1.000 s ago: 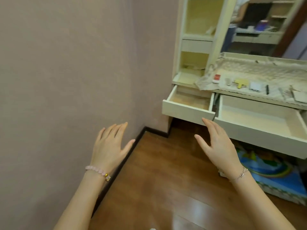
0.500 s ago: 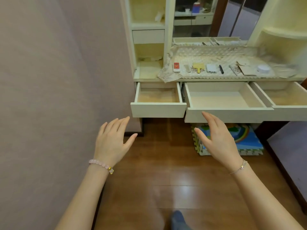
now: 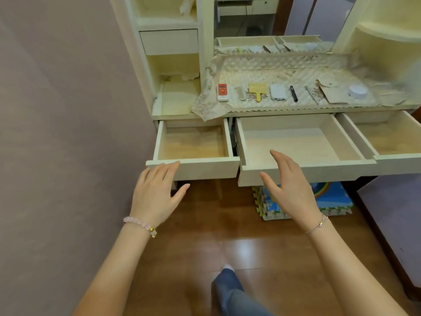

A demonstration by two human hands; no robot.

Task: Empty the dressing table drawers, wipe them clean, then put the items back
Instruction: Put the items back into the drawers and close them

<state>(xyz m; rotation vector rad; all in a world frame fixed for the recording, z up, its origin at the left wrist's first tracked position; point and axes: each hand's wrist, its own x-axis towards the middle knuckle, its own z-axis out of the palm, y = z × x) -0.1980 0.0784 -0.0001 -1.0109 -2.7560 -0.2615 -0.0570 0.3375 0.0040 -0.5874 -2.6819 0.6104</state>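
**Grip.** Left hand and right hand: both spread, fingers straight, holding nothing. They hover at lower centre of the frame, with the right palm turned edge-on toward the left. The left fingertips overlap the top edge of a drawer front, but contact cannot be told.

**Drawers.** Three, pulled out toward the viewer across mid-frame, mouths upward, nothing inside.
- Cream wooden left drawer: nearly square.
- Wide cream wooden middle drawer: long axis runs left to right across the frame.
- Cream wooden right drawer: cut off by the right edge.

**Contents.** Laid in a row on the beige quilted lace cloth on the tabletop, just above the drawers:
- small red-and-white keypad device
- yellow paddle brush
- white rectangular power bank
- black pen
- round white jar

The long ones point up the frame toward the mirror; the pen leans slightly.

**Step.** Emptying looks finished. Either wiping or the return is in hand (no wiping cloth is in view, so which one cannot be settled). The middle drawer's floor looks paler than its neighbours'.

**Next move.** This calls for either a cloth, or a reach up the frame over the open drawers to pinch up the small items one at a time.
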